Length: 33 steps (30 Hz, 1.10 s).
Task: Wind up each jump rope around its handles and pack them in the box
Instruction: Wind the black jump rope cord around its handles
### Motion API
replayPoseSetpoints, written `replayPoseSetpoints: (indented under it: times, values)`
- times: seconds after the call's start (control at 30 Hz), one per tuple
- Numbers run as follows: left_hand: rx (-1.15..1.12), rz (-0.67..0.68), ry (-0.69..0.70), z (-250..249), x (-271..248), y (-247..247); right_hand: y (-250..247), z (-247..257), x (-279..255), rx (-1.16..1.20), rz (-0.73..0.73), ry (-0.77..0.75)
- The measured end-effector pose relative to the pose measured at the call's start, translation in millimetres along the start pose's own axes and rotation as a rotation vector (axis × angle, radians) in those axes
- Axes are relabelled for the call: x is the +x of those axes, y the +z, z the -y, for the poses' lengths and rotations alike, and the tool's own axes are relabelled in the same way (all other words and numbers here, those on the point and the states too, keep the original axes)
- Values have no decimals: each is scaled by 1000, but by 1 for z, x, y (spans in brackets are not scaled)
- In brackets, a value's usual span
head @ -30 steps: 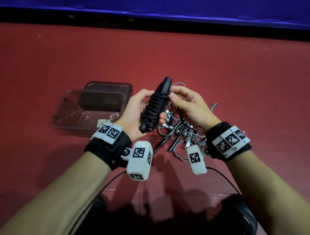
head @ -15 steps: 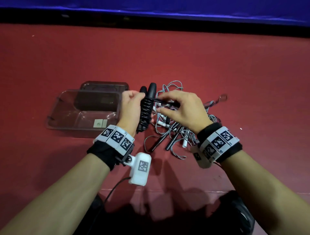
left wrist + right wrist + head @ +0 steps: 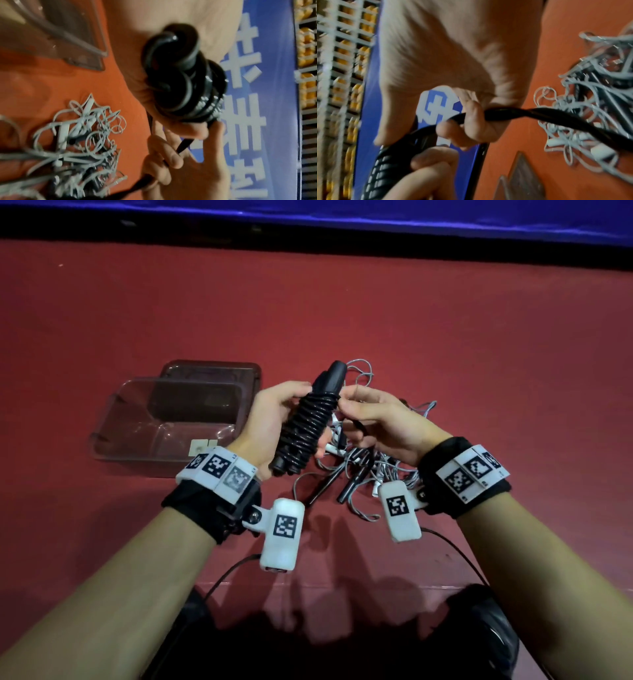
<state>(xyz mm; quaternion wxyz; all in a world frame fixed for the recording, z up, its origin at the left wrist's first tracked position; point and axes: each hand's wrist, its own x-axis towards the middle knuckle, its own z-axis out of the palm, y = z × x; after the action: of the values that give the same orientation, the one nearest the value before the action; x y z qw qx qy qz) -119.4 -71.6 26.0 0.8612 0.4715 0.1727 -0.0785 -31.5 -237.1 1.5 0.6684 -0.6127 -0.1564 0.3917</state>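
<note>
Left hand [image 3: 270, 422] grips the wound black jump rope [image 3: 308, 422].

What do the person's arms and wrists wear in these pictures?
The forearms are bare, with no sleeves. Each wrist has a black band carrying white blocks printed with black square codes. A white camera pod with one code hangs under each wrist, and a thin black cable trails from it.

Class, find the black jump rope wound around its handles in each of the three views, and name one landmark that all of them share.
Head: black jump rope at centre, gripped by the left hand.
Left wrist: upper right of centre, handle ends facing the camera.
Right wrist: coils at bottom left.
Shared landmark: the grey rope tangle.
</note>
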Motion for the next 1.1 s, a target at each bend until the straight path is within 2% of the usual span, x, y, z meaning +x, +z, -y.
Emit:
replayPoseSetpoints:
  times: [0.07,0.13,0.27,0.3,0.4,0.47,0.5,0.57,0.7,0.77,0.83,0.9,0.97,1.03,1.1]
  values:
    - [-82,86,-102,3,0,1,-1,1,-1,12,83,-32]
    - [-142,101,-139,5,3,-1,-2,-3,-2,-43,104,-62]
    - [58,27,-128,7,9,-7,-4,-13,-1,53,-6,-78]
    - [148,-26,-59,9,12,-9,-2,-14,0,82,-67,-85]
    - [508,-201,291,13,22,-21,4,-12,6,4,-316,-74]
    - [652,-154,450,11,23,-22,6,-11,10,-56,-452,-93]
    - [670,-131,476,10,23,-21,6,-10,12,-68,-483,-107]
    - [586,-127,429,8,23,-19,8,-7,11,-105,-500,-101]
    - [311,-144,236,9,23,-20,13,-5,8,-174,-475,-148]
    - [193,-181,184,11,24,-21,16,-5,7,-314,-519,-244]
    - [123,-212,157,15,24,-21,18,-6,6,-504,-558,-427]
    - [87,-248,158,18,25,-19,17,-7,6,-733,-533,-627]
    - [104,-305,194,20,25,-17,11,-10,7,-916,-520,-743]
    - [166,-357,245,19,24,-15,6,-10,6,-1012,-548,-743]
    - [226,-382,297,18,24,-14,7,-9,2,-1131,-612,-661]
